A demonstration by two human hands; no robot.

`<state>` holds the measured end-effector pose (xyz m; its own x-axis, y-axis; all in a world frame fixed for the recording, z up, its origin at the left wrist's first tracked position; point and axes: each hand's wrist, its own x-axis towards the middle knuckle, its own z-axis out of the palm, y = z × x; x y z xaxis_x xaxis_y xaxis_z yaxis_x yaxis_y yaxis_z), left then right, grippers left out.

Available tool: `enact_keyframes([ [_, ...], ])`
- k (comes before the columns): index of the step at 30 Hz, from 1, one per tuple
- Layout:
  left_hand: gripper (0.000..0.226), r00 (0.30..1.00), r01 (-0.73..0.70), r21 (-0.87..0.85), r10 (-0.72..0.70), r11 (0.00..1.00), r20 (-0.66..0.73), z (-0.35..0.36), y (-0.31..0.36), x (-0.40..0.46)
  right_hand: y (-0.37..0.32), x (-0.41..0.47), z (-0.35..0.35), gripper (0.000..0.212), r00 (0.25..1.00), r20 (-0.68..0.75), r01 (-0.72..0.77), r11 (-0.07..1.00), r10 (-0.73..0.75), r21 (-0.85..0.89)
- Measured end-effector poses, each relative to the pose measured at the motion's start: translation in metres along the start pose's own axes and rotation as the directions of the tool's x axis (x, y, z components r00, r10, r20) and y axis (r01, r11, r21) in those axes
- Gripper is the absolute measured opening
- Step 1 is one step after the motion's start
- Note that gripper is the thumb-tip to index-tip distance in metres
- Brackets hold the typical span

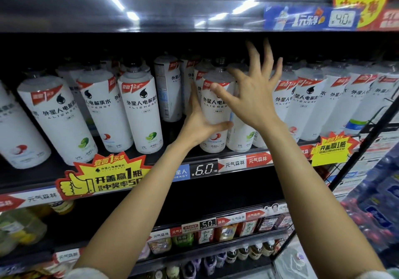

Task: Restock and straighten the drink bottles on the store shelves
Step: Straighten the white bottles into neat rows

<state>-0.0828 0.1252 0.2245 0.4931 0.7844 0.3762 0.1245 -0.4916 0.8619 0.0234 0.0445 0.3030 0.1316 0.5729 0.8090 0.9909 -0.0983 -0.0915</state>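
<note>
cupping white bottle (216, 108), left hand (197, 123); right hand (252, 92) splayed, holding nothing

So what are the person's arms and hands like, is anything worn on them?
Both forearms are bare. The left hand and right hand show no gloves, and no rings or watch that I can see. Pale, fuzzy-looking sleeve cuffs show at the picture's bottom edge.

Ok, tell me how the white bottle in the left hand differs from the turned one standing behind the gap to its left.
The held bottle stands at the shelf's front edge; the turned bottle sits farther back. The held bottle shows its front label with brand name; the turned one shows its back panel of small print. The left hand cups the held bottle, while nothing touches the turned one. Both are white with a red band near the top.
</note>
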Motion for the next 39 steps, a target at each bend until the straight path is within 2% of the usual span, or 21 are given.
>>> enact_keyframes([
  [6, 0.126, 0.999, 0.014, -0.039, -0.015, 0.999, -0.042, 0.002, 0.005, -0.004, -0.001, -0.005, 0.003, 0.061, 1.0, -0.005, 0.011, 1.0, -0.011, 0.005],
  [10, 0.109, 0.998, 0.056, -0.055, -0.054, 0.997, 0.031, -0.012, 0.023, -0.023, -0.004, -0.019, 0.003, 0.048, 0.987, -0.162, 0.016, 0.995, 0.0, 0.1],
  [12, 0.093, 0.999, 0.038, 0.069, -0.037, 0.997, -0.002, -0.026, 0.033, -0.041, -0.008, -0.032, -0.001, 0.037, 0.963, -0.269, 0.056, 0.98, -0.002, 0.193],
  [14, 0.072, 0.988, -0.03, 0.225, 0.063, 0.974, -0.138, -0.042, 0.036, -0.062, -0.013, -0.047, -0.006, 0.027, 0.943, -0.332, 0.089, 0.955, 0.011, 0.285],
  [15, 0.062, 0.96, -0.063, 0.304, 0.141, 0.951, -0.241, -0.049, 0.037, -0.073, -0.017, -0.054, -0.008, 0.024, 0.94, -0.341, 0.117, 0.941, -0.002, 0.318],
  [17, 0.051, 0.828, -0.081, 0.488, 0.331, 0.869, -0.452, -0.067, 0.034, -0.088, -0.03, -0.061, -0.01, 0.022, 0.952, -0.3, 0.182, 0.897, -0.058, 0.403],
  [19, 0.058, 0.689, -0.004, 0.656, 0.478, 0.755, -0.545, -0.085, 0.029, -0.092, -0.046, -0.059, -0.007, 0.025, 0.974, -0.197, 0.197, 0.861, -0.115, 0.468],
  [20, 0.067, 0.664, 0.062, 0.723, 0.512, 0.689, -0.545, -0.092, 0.025, -0.09, -0.054, -0.055, -0.003, 0.028, 0.979, -0.142, 0.195, 0.857, -0.143, 0.477],
  [22, 0.092, 0.688, 0.196, 0.806, 0.507, 0.559, -0.519, -0.102, 0.02, -0.078, -0.071, -0.044, 0.01, 0.035, 0.98, -0.055, 0.194, 0.867, -0.19, 0.459],
  [24, 0.109, 0.725, 0.272, 0.843, 0.478, 0.464, -0.496, -0.102, 0.018, -0.065, -0.085, -0.031, 0.026, 0.039, 0.98, 0.026, 0.166, 0.891, -0.195, 0.424],
  [27, 0.106, 0.751, 0.251, 0.89, 0.503, 0.38, -0.427, -0.107, 0.009, -0.052, -0.1, -0.01, 0.052, 0.045, 0.981, 0.141, 0.074, 0.922, -0.137, 0.379],
  [33, 0.113, 0.763, 0.145, 0.891, 0.525, 0.43, -0.377, -0.141, -0.004, -0.055, -0.113, 0.017, 0.087, 0.064, 0.961, 0.275, -0.127, 0.916, 0.02, 0.379],
  [39, 0.104, 0.807, 0.082, 0.904, 0.505, 0.42, -0.308, -0.165, -0.013, -0.058, -0.118, 0.029, 0.119, 0.074, 0.931, 0.349, -0.249, 0.883, 0.105, 0.398],
])
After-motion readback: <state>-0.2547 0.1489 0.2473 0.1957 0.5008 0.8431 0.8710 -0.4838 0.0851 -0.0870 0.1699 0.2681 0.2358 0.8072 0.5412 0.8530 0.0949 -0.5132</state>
